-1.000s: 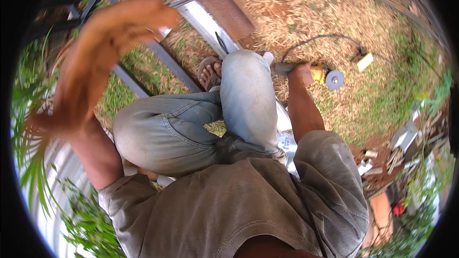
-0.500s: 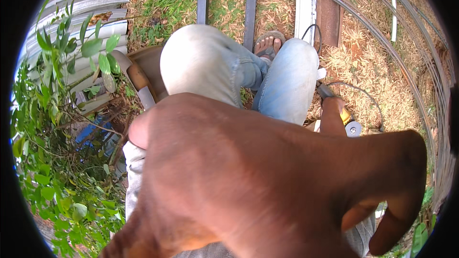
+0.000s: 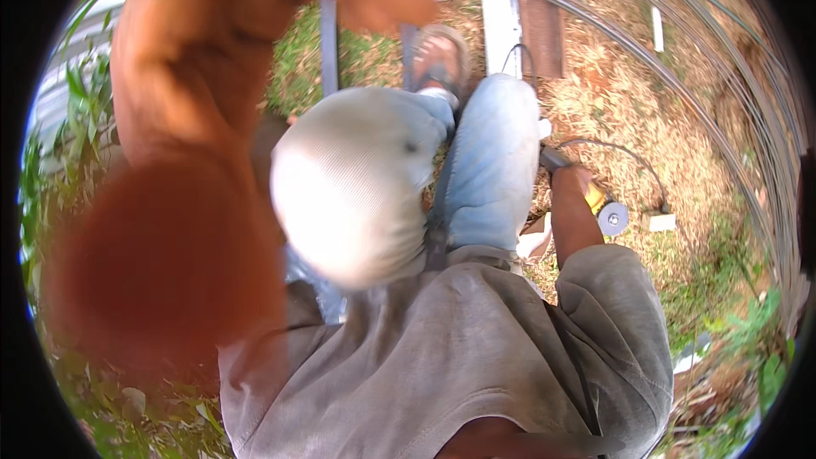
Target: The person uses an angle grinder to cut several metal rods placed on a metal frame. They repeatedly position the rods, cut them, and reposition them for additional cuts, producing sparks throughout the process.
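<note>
My left hand (image 3: 191,68) is very close to the camera at the left, badly blurred, with bent fingers near the top; I cannot make out whether it holds anything. My right hand (image 3: 569,183) grips the dark body of a yellow-and-black angle grinder (image 3: 595,200) on the ground beside my right knee. The grinder's disc (image 3: 613,219) faces up, and its cord runs out over the dry grass to a small pale block (image 3: 662,222). My jeans-clad knees (image 3: 348,178) are bent below me, and a sandalled foot (image 3: 438,64) rests ahead.
Long metal bars (image 3: 329,47), a white channel (image 3: 500,17) and a rusty plank (image 3: 542,21) lie ahead. Bent steel rods (image 3: 680,76) curve along the right. Dry grass (image 3: 629,119) covers the ground there. Plants (image 3: 68,119) and corrugated sheeting stand at the left.
My left hand has swung from across the lower middle of the view up to the left. The view had turned leftward earlier. My right hand stays on the grinder.
</note>
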The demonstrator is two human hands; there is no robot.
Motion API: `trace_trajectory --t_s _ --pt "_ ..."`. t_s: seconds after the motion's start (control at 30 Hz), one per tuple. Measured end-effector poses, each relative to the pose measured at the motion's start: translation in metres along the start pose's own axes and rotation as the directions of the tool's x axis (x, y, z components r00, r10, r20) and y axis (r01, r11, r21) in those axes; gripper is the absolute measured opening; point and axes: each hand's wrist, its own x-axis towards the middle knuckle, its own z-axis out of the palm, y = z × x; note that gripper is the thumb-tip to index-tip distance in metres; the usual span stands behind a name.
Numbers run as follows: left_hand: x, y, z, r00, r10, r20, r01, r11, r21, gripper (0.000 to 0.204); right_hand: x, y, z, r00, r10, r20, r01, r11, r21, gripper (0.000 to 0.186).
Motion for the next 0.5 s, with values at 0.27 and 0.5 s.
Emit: trace_trajectory --t_s 0.27,0.5 --pt "0.102 -0.136 -0.017 0.979 -0.196 -0.053 0.201 0.903 0.379 0.036 -0.006 0.000 0.006 0.976 0.183 0.114 -0.210 0.693 0.690 0.037" --pt "0.213 -0.241 0.076 0.986 0.119 0.114 -0.165 0.711 0.684 0.035 -0.013 -0.006 -0.005 0.856 0.429 0.289 -0.399 0.191 0.897 0.037"
